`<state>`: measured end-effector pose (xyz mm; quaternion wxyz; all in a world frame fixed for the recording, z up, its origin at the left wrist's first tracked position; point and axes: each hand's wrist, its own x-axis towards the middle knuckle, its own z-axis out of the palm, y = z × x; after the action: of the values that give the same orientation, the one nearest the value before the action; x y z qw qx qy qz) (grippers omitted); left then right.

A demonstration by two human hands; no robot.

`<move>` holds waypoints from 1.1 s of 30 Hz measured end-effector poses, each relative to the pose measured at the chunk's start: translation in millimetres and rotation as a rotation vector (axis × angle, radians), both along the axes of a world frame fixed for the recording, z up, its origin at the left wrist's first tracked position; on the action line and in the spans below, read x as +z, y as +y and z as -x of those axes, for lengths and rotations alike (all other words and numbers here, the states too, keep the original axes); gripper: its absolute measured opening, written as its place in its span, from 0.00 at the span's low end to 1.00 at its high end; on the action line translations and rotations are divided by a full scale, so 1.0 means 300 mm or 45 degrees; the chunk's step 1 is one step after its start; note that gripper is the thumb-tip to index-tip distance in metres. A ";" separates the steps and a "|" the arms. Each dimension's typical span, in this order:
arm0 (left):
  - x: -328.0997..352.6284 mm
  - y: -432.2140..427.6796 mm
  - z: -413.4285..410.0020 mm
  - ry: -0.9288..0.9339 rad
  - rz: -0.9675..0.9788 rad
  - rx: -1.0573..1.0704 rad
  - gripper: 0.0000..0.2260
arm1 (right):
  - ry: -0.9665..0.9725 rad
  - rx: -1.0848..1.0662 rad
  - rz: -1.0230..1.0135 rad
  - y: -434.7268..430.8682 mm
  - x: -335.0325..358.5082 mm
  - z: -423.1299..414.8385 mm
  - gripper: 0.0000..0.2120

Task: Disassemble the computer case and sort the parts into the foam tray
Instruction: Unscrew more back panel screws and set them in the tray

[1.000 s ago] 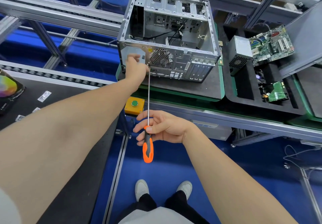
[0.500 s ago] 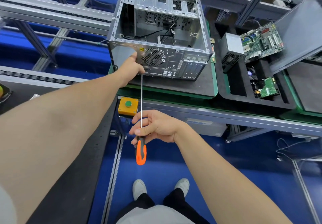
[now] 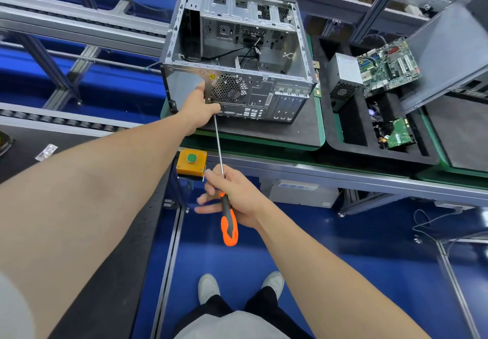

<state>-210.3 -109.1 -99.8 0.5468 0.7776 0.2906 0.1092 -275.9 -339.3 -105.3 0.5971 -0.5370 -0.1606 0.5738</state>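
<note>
While the case (image 3: 264, 48) sits on the bench (image 3: 264, 132) ahead, the right hand (image 3: 237, 198) grips the screwdriver (image 3: 228, 225), shaft pointing away to the rear panel (image 3: 253, 95), where the left hand (image 3: 199, 107) curls at its tip (pinching or not, unclear).

The computer case (image 3: 237, 48) is a bare grey metal shell lying with its open side up and its rear panel toward the person. There's a fan grille (image 3: 229, 88) near that panel's left end and a few loose black cables inside (otherwise pretty gutted). The black foam tray (image 3: 351, 151) sits just to its right. A grey power supply (image 3: 343, 74) stands in a back pocket, a green motherboard (image 3: 388, 66) leans tilted beside it, and a small green card (image 3: 400, 134) lies in a nearer pocket. The screwdriver (image 3: 230, 229), orange-and-black handle with a long thin shaft, runs from the right hand (image 3: 237, 196) up to the rear panel, tip hidden behind the left hand (image 3: 199, 107).
</note>
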 end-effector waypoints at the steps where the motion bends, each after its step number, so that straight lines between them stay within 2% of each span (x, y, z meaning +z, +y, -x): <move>1: -0.001 -0.004 -0.002 -0.005 -0.006 0.012 0.22 | 0.092 -0.040 -0.032 -0.001 -0.002 0.013 0.15; 3: -0.004 -0.011 -0.005 -0.019 -0.020 0.026 0.21 | 0.254 -0.118 -0.087 0.004 0.003 0.034 0.21; 7: -0.009 -0.013 -0.008 -0.023 -0.036 0.049 0.18 | 0.821 -0.324 -0.295 0.030 0.024 0.049 0.24; 9: -0.011 -0.012 -0.008 -0.002 -0.044 0.069 0.17 | 0.851 -0.363 -0.264 0.038 0.039 0.048 0.20; 11: -0.015 -0.011 -0.010 0.004 -0.040 0.076 0.17 | 0.683 -0.358 -0.093 0.041 0.060 0.049 0.15; 13: -0.015 -0.011 -0.012 0.006 -0.039 0.082 0.16 | 0.358 -0.359 0.128 0.040 0.075 0.054 0.11; 17: -0.015 -0.016 -0.015 0.015 -0.044 0.100 0.16 | -0.472 -0.357 0.530 0.047 0.079 0.071 0.14; 19: -0.015 -0.021 -0.015 0.024 -0.047 0.110 0.16 | -0.792 -0.330 0.689 0.055 0.076 0.073 0.17; 21: -0.012 -0.024 -0.016 0.036 -0.043 0.127 0.17 | -0.956 -0.346 0.764 0.066 0.066 0.072 0.18; 25: -0.007 -0.026 -0.018 0.042 -0.031 0.134 0.17 | -1.113 -0.439 0.868 0.068 0.032 0.084 0.18; 27: -0.007 -0.026 -0.019 0.040 -0.001 0.133 0.18 | -0.934 -0.505 0.802 0.065 0.021 0.084 0.17; 31: -0.002 -0.019 -0.019 0.052 0.071 0.131 0.20 | 0.185 -0.513 0.238 0.055 0.035 0.079 0.13; 33: -0.004 -0.016 -0.020 0.056 0.095 0.134 0.20 | 0.538 -0.478 0.007 0.049 0.044 0.073 0.13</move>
<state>-204.1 -113.9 -100.9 0.5623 0.7426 0.3470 0.1098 -297.9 -324.6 -92.1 0.7118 -0.4273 0.0712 0.5529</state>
